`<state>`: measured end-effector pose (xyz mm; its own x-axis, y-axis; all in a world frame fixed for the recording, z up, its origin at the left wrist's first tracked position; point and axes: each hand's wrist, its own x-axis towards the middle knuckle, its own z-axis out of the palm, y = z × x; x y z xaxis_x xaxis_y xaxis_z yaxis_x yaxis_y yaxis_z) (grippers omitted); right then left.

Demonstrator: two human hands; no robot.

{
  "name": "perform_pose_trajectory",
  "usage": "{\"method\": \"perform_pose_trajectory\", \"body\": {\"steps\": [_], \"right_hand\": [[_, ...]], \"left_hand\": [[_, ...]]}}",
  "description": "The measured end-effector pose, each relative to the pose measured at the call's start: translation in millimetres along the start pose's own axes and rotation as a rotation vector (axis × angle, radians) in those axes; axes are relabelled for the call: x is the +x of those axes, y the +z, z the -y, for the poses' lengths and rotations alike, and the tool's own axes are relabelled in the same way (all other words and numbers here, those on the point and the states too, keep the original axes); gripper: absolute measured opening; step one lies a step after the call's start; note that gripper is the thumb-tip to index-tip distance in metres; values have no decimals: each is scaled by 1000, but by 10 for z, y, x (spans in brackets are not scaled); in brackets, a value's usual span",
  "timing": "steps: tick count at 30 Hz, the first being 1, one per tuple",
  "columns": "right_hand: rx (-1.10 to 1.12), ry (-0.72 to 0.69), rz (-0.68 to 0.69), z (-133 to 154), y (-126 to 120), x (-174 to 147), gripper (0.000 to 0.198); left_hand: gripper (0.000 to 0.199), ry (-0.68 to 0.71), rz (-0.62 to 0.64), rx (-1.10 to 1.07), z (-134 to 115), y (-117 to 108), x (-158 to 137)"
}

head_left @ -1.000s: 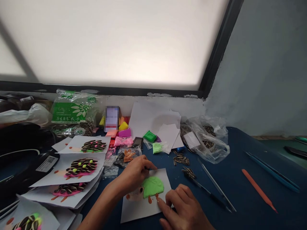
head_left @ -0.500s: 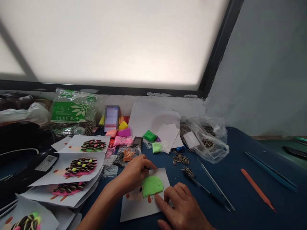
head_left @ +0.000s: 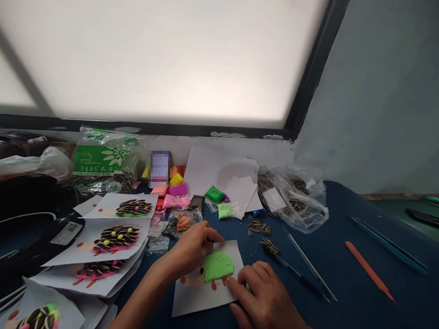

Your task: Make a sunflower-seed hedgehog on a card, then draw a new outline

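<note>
A white sheet of paper (head_left: 195, 304) lies on the table, bearing a hedgehog-like clay figure. Its body is a flat, bright green clay patch (head_left: 219, 267), with a pale peach head to the left, partly covered by my left hand. Two small brown clay feet (head_left: 214, 284) stick out below the green. My left hand (head_left: 197, 242) rests on the paper's upper left, index finger stretched along the top edge, the other fingers bent. My right hand (head_left: 262, 292) is at the lower right, its index fingertip beside the right brown foot, thumb apart, nothing visible held.
Finished seed-covered hedgehog sheets (head_left: 113, 253) are stacked at the left. Clay packets (head_left: 215, 194) and a phone (head_left: 160, 169) stand behind. Loose sunflower seeds (head_left: 259, 228), a seed bag (head_left: 295, 201), a pen (head_left: 297, 272), an orange tool (head_left: 370, 272) and blue tweezers (head_left: 389, 244) lie to the right.
My right hand has shifted slightly right, its index fingertip drawing back from the green clay's lower edge. More of the right brown foot now shows. My left hand stays in place.
</note>
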<state>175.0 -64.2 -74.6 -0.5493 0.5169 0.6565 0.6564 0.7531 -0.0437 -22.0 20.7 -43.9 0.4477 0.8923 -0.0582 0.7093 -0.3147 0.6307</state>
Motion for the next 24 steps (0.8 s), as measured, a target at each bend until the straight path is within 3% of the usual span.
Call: {"method": "perform_pose_trajectory", "body": {"steps": [10, 17, 24], "right_hand": [[-11, -20, 30, -1, 40, -17, 28], [15, -12, -57, 13, -2, 14, 26], [82, 34, -35, 10, -27, 32, 29]], "left_hand": [[43, -2, -2, 4, -3, 7, -3], [44, -1, -10, -3, -17, 1, -5], [43, 3, -14, -10, -24, -14, -17]]}}
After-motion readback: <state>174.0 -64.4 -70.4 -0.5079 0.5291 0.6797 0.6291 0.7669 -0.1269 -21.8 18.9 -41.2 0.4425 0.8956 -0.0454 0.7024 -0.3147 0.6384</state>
